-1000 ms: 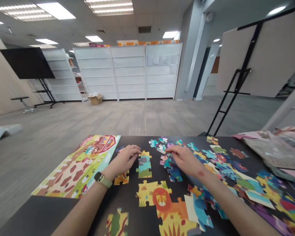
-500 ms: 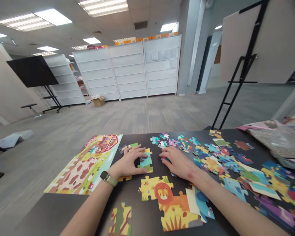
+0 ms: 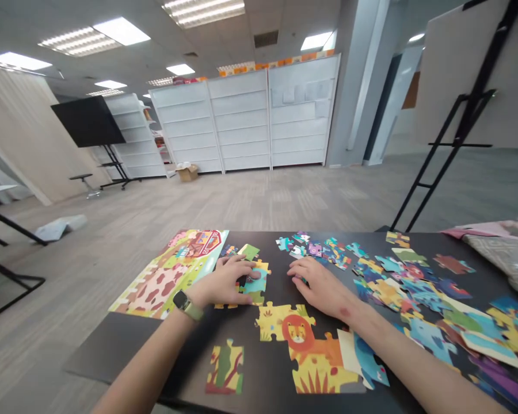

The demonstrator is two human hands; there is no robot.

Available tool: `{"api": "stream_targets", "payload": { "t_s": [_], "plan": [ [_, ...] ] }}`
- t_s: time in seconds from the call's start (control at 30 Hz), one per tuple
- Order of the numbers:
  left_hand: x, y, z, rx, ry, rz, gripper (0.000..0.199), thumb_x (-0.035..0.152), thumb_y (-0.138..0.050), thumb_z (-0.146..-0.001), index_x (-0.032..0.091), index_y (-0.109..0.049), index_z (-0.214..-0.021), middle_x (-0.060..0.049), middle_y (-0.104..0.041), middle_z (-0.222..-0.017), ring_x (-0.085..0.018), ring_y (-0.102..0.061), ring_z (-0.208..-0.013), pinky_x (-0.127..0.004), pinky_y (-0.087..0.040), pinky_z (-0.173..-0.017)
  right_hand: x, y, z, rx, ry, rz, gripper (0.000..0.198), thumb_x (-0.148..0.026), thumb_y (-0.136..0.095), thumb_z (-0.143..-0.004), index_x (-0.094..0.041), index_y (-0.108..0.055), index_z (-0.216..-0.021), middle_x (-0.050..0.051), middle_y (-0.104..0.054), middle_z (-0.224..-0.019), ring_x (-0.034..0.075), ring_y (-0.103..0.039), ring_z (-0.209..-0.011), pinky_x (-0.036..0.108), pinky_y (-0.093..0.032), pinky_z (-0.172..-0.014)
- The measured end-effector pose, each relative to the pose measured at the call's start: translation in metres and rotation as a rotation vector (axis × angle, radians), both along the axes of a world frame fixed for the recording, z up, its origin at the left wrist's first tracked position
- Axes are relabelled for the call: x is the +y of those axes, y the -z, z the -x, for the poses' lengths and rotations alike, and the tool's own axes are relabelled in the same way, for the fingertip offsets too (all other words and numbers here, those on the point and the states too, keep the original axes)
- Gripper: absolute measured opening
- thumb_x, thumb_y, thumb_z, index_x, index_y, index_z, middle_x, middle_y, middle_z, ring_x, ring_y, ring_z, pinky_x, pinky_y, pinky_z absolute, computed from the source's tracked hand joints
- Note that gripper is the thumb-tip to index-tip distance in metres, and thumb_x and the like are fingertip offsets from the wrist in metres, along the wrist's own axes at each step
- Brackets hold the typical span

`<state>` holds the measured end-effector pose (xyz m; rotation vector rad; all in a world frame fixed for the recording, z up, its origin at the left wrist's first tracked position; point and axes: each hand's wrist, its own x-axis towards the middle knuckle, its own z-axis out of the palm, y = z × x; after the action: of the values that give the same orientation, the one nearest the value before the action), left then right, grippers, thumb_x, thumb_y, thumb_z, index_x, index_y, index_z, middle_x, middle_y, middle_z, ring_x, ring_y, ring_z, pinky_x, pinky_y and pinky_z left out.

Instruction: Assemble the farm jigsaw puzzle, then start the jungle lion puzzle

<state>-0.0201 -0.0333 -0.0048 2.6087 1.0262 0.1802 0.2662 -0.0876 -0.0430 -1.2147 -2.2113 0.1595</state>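
Jigsaw pieces on a dark counter, partly assembled.

Item: lion section, joined, lying flat before the two hands; its outline shows open tabs and sockets, so apparently unfinished.

Item: yellow, turquoise and green section, beyond the lion section and apart from it, partly covered by the left hand. Those fingers are spread open over it, thumb well apart.

Item: right hand, fingers curled, near the counter surface; whether they hold anything cannot be told.

Item: green-and-brown section, nearest the wearer, unattached.

Item: whale-blue piece, right of the lion section, seemingly unplaced.

Remaining: loose pieces, heaped on the right, many overlapping; small pieces scattered at the far edge.

Also: farm picture sheet, flat, left.

Assessment: early stage; most pieces appear unjoined.
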Motion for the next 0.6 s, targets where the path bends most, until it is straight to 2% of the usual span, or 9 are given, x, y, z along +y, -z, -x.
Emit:
{"api": "stream_targets", "payload": {
  "t_s": [0.13,0.2,0.3,0.37,0.47,0.6],
  "plan": [
    [-0.018,-0.007,0.009,0.033,-0.009,-0.034,0.059,0.04,-0.087,-0.071,0.034,-0.065,-0.125,-0.004,-0.058,-0.144,-0.04,-0.033,-0.146,-0.063,-0.023,-0.117,-0.002,-0.006,0.002,0.012,-0.044,0.005,0.024,-0.012,-0.049,-0.093,-0.018,-0.071,-0.101,0.011,-0.07,-0.11,0.025,-0.062,-0.108,0.043,-0.051,-0.097],
    [-0.027,-0.011,0.013,0.036,-0.038,-0.052,0.052,0.038,-0.083,-0.075,0.033,-0.066,-0.123,-0.004,-0.06,-0.142,-0.041,-0.034,-0.145,-0.064,-0.023,-0.117,-0.009,-0.015,0.008,0.002,-0.094,0.026,0.023,-0.015,-0.051,-0.093,-0.019,-0.072,-0.1,0.012,-0.07,-0.111,0.025,-0.063,-0.108,0.043,-0.051,-0.098],
    [-0.052,-0.017,0.024,0.015,-0.11,-0.086,0.037,0.032,-0.071,-0.087,0.031,-0.065,-0.124,-0.006,-0.059,-0.142,-0.039,-0.036,-0.144,-0.063,-0.025,-0.117,-0.032,-0.033,0.024,-0.073,-0.182,0.137,0.022,-0.026,-0.062,-0.091,-0.02,-0.074,-0.108,0.012,-0.07,-0.119,0.027,-0.064,-0.113,0.044,-0.05,-0.101],
    [-0.079,-0.019,0.033,-0.013,-0.147,-0.095,0.04,0.031,-0.066,-0.09,0.031,-0.061,-0.13,-0.006,-0.056,-0.144,-0.035,-0.038,-0.142,-0.058,-0.03,-0.116,-0.054,-0.039,0.036,-0.154,-0.222,0.236,0.037,-0.034,-0.071,-0.086,-0.023,-0.072,-0.121,0.013,-0.066,-0.131,0.031,-0.06,-0.122,0.047,-0.049,-0.105],
    [-0.127,-0.013,0.044,-0.062,-0.183,-0.042,0.044,0.032,-0.071,-0.087,0.033,-0.06,-0.129,-0.005,-0.053,-0.145,-0.032,-0.043,-0.137,-0.052,-0.035,-0.114,-0.086,-0.034,0.045,-0.248,-0.201,0.32,0.055,-0.036,-0.071,-0.086,-0.026,-0.061,-0.139,0.013,-0.053,-0.149,0.036,-0.048,-0.137,0.055,-0.042,-0.112],
    [-0.172,0.008,0.049,-0.096,-0.224,0.042,0.035,0.031,-0.063,-0.091,0.038,-0.062,-0.125,-0.003,-0.055,-0.141,-0.03,-0.048,-0.13,-0.048,-0.043,-0.107,-0.1,-0.012,0.036,-0.239,-0.097,0.295,0.048,-0.034,-0.053,-0.099,-0.026,-0.053,-0.147,0.011,-0.042,-0.157,0.034,-0.036,-0.147,0.057,-0.034,-0.118]
  ]
}}
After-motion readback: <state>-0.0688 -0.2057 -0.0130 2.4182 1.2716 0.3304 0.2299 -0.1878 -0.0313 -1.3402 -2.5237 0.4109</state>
